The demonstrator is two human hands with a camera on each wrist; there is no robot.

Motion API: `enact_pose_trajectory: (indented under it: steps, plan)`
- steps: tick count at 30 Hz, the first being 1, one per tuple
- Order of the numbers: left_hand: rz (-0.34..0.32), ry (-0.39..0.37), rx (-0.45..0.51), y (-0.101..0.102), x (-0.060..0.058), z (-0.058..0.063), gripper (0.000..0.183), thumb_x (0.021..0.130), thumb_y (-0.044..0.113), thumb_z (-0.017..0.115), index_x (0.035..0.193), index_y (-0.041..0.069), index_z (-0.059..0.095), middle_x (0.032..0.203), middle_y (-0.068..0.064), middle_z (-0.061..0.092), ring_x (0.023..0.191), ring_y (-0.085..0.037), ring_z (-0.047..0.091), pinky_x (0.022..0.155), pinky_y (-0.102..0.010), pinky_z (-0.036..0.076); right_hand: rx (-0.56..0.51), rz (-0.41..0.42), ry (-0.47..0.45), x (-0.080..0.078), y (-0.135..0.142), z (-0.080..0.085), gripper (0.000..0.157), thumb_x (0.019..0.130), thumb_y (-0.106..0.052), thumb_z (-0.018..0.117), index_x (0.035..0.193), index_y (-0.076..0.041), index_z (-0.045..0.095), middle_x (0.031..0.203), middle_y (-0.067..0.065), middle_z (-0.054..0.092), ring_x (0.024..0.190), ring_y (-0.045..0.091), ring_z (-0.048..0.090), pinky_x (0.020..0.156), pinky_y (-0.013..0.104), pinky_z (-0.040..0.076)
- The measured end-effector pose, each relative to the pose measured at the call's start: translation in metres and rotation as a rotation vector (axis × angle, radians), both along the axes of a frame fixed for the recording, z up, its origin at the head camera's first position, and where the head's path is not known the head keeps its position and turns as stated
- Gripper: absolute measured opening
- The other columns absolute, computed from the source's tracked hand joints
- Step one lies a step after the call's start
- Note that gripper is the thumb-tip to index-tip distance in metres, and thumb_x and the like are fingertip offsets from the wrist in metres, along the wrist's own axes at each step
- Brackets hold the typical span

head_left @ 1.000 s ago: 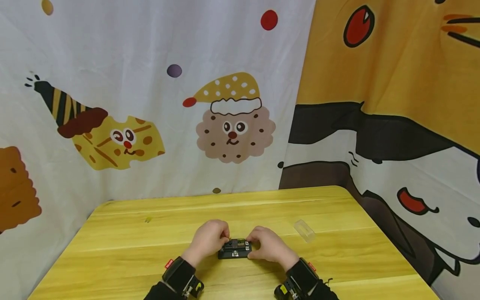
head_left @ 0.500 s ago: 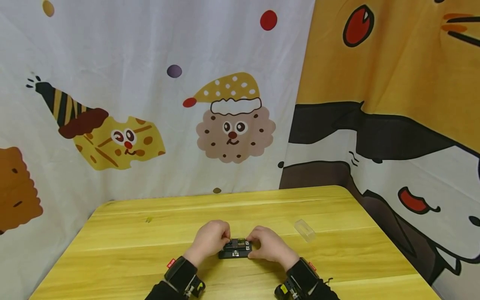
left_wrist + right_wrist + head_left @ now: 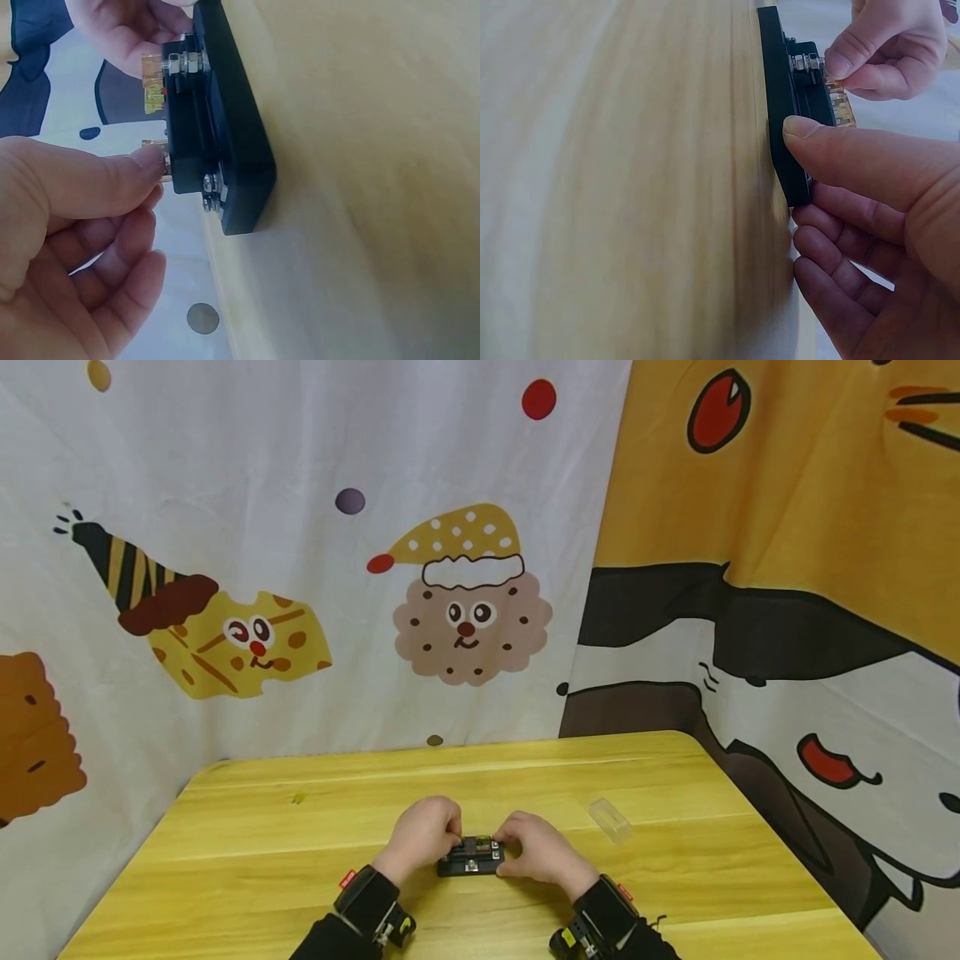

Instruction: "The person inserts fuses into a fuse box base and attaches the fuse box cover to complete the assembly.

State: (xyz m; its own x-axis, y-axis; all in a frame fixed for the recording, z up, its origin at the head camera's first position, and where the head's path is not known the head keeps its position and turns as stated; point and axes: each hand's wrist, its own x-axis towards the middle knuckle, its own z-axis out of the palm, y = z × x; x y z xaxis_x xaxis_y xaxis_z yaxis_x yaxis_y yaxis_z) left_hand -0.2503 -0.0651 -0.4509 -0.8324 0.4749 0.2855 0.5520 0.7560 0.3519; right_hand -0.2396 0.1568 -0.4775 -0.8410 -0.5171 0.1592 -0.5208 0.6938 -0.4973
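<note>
A black fuse block [image 3: 471, 865] with metal bolt terminals sits on the wooden table between both hands. My left hand [image 3: 422, 833] pinches a small see-through amber fuse [image 3: 155, 143] between thumb and forefinger, right at the block's top on its left end. More amber and yellow-green pieces [image 3: 154, 97] stand on top of the block farther along. The right hand [image 3: 542, 853] grips the block's right end, its thumb [image 3: 804, 127] on the near edge of the base and the fingers on the far side. Those fingertips are partly hidden.
A clear plastic cover [image 3: 610, 821] lies on the table to the right, beyond the right hand. Tiny yellowish pieces [image 3: 297, 798] lie at the far left. Behind the table's back edge hangs a printed curtain [image 3: 285, 718].
The left wrist has shifted slightly to the right and up, its fingers staying at the block's left end. The right hand and the fuse block look almost still.
</note>
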Motion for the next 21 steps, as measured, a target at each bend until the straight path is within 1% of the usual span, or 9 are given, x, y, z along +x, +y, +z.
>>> enact_pose_trajectory:
  steps: [4, 7, 15, 21]
  plan:
    - [0.006, -0.026, -0.008, 0.0007, -0.0025, 0.0001, 0.026, 0.07, 0.012, 0.073, 0.06, 0.024, 0.052, 0.062, 0.015, 0.047, 0.056, -0.004, 0.044, 0.055, -0.024, 0.04, -0.008, -0.004, 0.0, -0.0003, 0.0002, 0.0007, 0.039, 0.065, -0.029, 0.078, 0.099, -0.013, 0.066, 0.096, -0.005, 0.057, 0.087, 0.008, 0.052, 0.082, 0.03, 0.044]
    - [0.004, -0.03, -0.012, 0.0008, -0.0035, 0.0004, 0.026, 0.069, 0.012, 0.073, 0.059, 0.024, 0.052, 0.061, 0.015, 0.047, 0.056, -0.004, 0.044, 0.055, -0.024, 0.04, -0.007, -0.003, 0.005, -0.0003, 0.0002, 0.0011, 0.039, 0.065, -0.029, 0.077, 0.099, -0.013, 0.066, 0.096, -0.005, 0.057, 0.088, 0.008, 0.052, 0.083, 0.03, 0.044]
    - [0.007, -0.036, -0.035, 0.0033, -0.0019, 0.0054, 0.028, 0.069, 0.01, 0.072, 0.059, 0.024, 0.051, 0.059, 0.014, 0.046, 0.054, -0.005, 0.043, 0.054, -0.024, 0.039, -0.005, -0.003, -0.007, -0.001, 0.001, 0.0003, 0.039, 0.066, -0.029, 0.077, 0.1, -0.014, 0.066, 0.097, -0.005, 0.057, 0.088, 0.008, 0.053, 0.083, 0.03, 0.044]
    - [0.01, -0.048, -0.029, 0.0043, -0.0018, 0.0058, 0.027, 0.069, 0.009, 0.072, 0.058, 0.022, 0.052, 0.058, 0.014, 0.046, 0.054, -0.006, 0.043, 0.054, -0.024, 0.039, -0.002, 0.005, -0.014, -0.0027, 0.0015, -0.0014, 0.039, 0.066, -0.03, 0.077, 0.1, -0.015, 0.066, 0.097, -0.006, 0.057, 0.089, 0.007, 0.052, 0.083, 0.03, 0.044]
